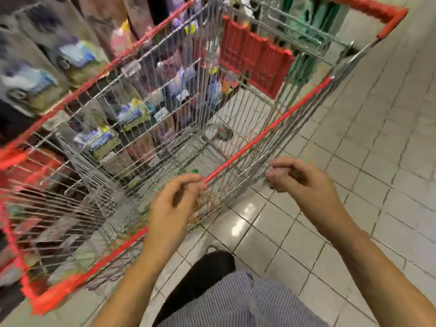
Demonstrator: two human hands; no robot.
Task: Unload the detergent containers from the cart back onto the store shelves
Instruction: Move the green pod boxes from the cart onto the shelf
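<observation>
A wire shopping cart (271, 128) with red rim strips fills the middle of the view, blurred by motion. I see no detergent container inside its basket, only the wire floor. Detergent pouches (99, 138) stand on the store shelves at left, seen through the cart's wires. My left hand (174, 204) hovers at the near end of the cart's right rim, fingers loosely curled, holding nothing. My right hand (299, 178) is in the air to the right of the cart, fingers curled into a loose fist with nothing in it.
The cart's red child-seat flap (254, 57) stands up at the far end, below the red handle (368, 8). Green packages (304, 20) hang beyond it. Pale floor tiles (377, 161) stretch to the right. My striped clothing (247, 303) is at the bottom.
</observation>
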